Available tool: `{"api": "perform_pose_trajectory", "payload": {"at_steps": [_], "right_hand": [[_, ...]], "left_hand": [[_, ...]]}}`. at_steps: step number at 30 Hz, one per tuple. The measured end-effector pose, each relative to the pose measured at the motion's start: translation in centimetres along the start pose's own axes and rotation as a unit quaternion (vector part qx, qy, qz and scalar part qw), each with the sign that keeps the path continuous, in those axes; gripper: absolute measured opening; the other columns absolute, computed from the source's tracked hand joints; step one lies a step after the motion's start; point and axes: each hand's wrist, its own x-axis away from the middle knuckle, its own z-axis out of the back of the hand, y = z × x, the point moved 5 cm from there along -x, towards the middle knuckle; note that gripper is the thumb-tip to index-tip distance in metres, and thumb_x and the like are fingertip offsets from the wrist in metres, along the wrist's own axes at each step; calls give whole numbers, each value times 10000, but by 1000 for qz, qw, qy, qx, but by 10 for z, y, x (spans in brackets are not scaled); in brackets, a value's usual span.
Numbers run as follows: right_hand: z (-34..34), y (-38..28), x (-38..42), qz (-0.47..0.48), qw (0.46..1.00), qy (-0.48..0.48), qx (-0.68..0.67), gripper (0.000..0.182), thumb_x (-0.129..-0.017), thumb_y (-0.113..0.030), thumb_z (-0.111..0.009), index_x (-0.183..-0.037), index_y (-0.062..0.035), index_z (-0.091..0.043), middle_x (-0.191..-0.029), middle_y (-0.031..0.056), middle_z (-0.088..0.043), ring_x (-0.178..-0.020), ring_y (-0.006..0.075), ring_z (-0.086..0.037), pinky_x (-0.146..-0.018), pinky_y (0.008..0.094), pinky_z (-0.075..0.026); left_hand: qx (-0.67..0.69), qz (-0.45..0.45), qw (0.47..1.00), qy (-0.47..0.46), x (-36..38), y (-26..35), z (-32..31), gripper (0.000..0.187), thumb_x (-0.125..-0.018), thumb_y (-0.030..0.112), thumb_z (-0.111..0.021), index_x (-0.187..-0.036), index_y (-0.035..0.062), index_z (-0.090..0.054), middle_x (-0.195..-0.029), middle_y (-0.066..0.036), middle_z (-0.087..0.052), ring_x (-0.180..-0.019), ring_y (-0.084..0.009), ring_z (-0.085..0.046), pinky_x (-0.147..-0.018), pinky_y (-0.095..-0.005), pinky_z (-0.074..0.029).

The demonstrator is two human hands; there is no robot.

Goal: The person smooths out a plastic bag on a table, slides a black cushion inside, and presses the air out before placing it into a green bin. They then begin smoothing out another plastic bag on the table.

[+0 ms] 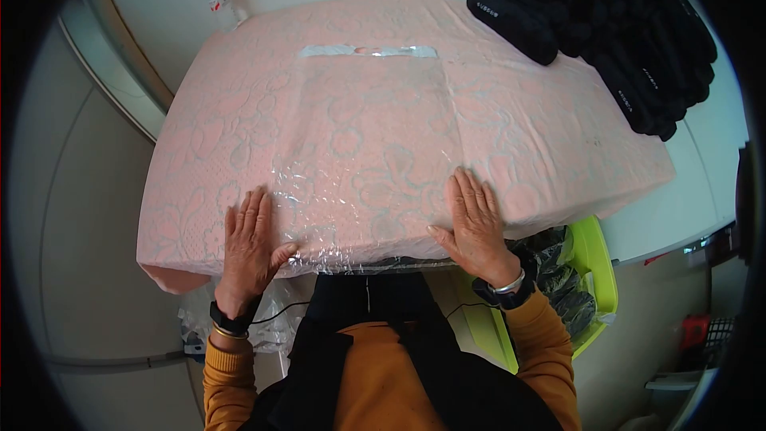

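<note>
A clear plastic bag (pixel 375 120) lies flat on the pink patterned tablecloth (pixel 215 120), its white header strip with a hang hole toward the far side. Its near end is crinkled and reaches the table's front edge. My left hand (pixel 251 236) rests flat beside the bag's left edge, fingers stretched out and thumb toward the plastic. On the other side my right hand (pixel 472 220) lies flat at the bag's right edge, fingers extended. Neither hand grips anything.
A pile of black padded items (pixel 590 24) with white lettering sits at the back right. A clear bottle (pixel 219 4) stands at the back left. Below the table's right side is a lime-green bin (pixel 586 271) holding dark plastic-wrapped items. Clear plastic (pixel 275 311) hangs below left.
</note>
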Motion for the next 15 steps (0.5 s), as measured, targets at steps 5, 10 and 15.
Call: {"api": "perform_pose_trajectory", "payload": {"at_steps": [5, 10, 15], "right_hand": [[11, -16, 2, -66, 997, 38, 10, 725, -906, -352, -670, -1416, 91, -407, -1456, 260, -433, -1334, 420, -422, -1111, 530, -303], [23, -59, -16, -85, 977, -81, -178, 470, -868, -247, -720, -1203, 51, -580, -1233, 205, -575, -1130, 367, -534, -980, 471, -413], [18, -66, -28, 63, 980, 111, -151, 360, -870, -183, -707, -1155, 8, -599, -1166, 169, -596, -1082, 332, -564, -938, 419, -450]], "left_hand": [[17, 13, 1000, 17, 4, 17, 7, 904, -905, 636, -533, -1498, -22, -347, -1566, -222, -336, -1463, -390, -299, -1189, -578, -169], [86, -105, 990, 42, -4, 92, 7, 864, -861, 538, -671, -1478, 1, -392, -1535, -208, -385, -1449, -391, -324, -1170, -614, -184], [148, -185, 972, 11, -4, 145, -4, 764, -834, 423, -724, -1423, 11, -465, -1506, -172, -434, -1432, -351, -369, -1164, -635, -179]]}}
